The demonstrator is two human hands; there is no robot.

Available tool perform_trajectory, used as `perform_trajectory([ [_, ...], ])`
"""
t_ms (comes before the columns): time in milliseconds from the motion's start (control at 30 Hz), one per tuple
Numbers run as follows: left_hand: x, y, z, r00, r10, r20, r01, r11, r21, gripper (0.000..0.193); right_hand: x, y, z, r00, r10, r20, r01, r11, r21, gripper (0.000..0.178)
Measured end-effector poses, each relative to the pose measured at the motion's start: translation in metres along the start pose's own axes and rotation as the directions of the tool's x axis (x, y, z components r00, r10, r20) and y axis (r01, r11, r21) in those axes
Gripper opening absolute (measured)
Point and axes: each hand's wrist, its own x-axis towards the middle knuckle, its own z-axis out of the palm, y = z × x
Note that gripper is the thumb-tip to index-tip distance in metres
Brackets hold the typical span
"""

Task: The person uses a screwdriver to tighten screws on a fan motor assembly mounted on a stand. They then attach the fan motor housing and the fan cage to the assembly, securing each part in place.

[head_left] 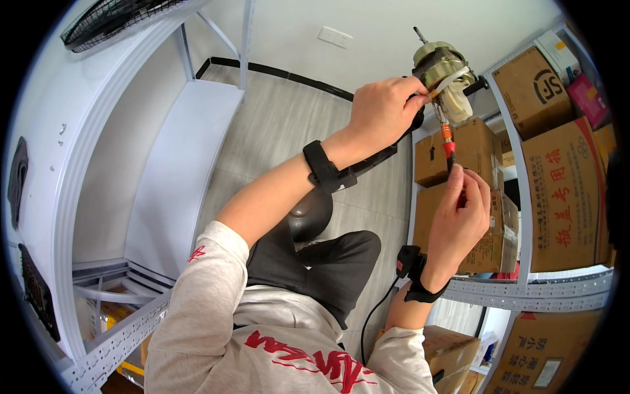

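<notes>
A fan motor (443, 62) with a bare metal shaft and a pale plastic housing sits at the top of a black stand, in front of the wall. My left hand (387, 108) reaches to the motor's near side. Its thumb and forefinger are pinched together against it; what lies between them is too small to make out. A white curved strip (453, 81) runs across the motor beside those fingertips. Below, my right hand (462, 203) grips a screwdriver (449, 146) with a red and black handle. The tool points up at the motor's underside, where its tip is hard to see.
Metal shelving with several cardboard boxes (564, 190) stands close on the right. A white shelf unit (177, 164) is on the left, with a black fan grille (111, 23) on top. The rounded black base (311, 215) lies by my legs. A black cable (369, 322) hangs near my right arm.
</notes>
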Motion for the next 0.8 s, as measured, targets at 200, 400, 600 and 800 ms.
perform_trajectory([
  [200,-0.001,0.003,-0.001,1.000,-0.012,0.014,0.012,1.000,0.004,0.005,-0.002,-0.001,0.004,0.969,-0.184,-0.166,0.174,0.982,-0.078,0.019],
  [400,0.000,0.000,-0.001,1.000,-0.017,0.016,0.017,1.000,0.001,0.005,0.001,0.002,0.004,0.988,-0.142,-0.064,0.142,0.990,-0.005,0.017],
  [600,-0.002,0.001,0.003,1.000,-0.009,-0.020,0.010,1.000,0.024,0.012,-0.002,-0.014,-0.001,0.994,-0.082,-0.068,0.081,0.997,-0.020,0.022],
  [800,0.000,0.003,0.001,0.998,-0.041,-0.053,0.044,0.998,0.053,0.037,0.001,-0.008,0.003,0.967,-0.203,-0.154,0.200,0.979,-0.036,0.020],
])
